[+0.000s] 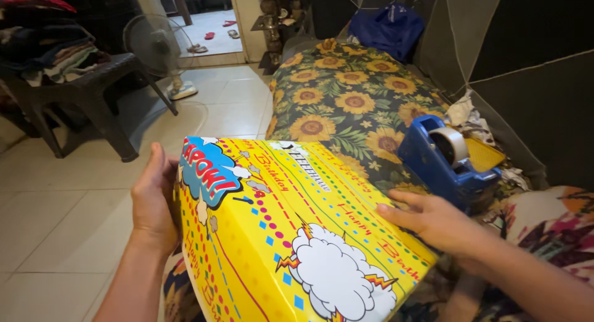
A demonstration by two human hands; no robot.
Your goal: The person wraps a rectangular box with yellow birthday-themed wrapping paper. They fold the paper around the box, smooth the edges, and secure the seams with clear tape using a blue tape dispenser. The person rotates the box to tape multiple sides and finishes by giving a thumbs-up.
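Sunflower bedspread lies under a big yellow wrapped box with comic clouds and blue bursts, tilted across my lap. My left hand cups its left end, fingers hidden behind, while my right hand presses flat on its right edge, fingers spread. Just beyond sits a blue tape dispenser.

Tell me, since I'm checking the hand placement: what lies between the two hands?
In the head view, the yellow wrapped box lies between them: the left hand presses its left end, the right hand rests on its top right edge.
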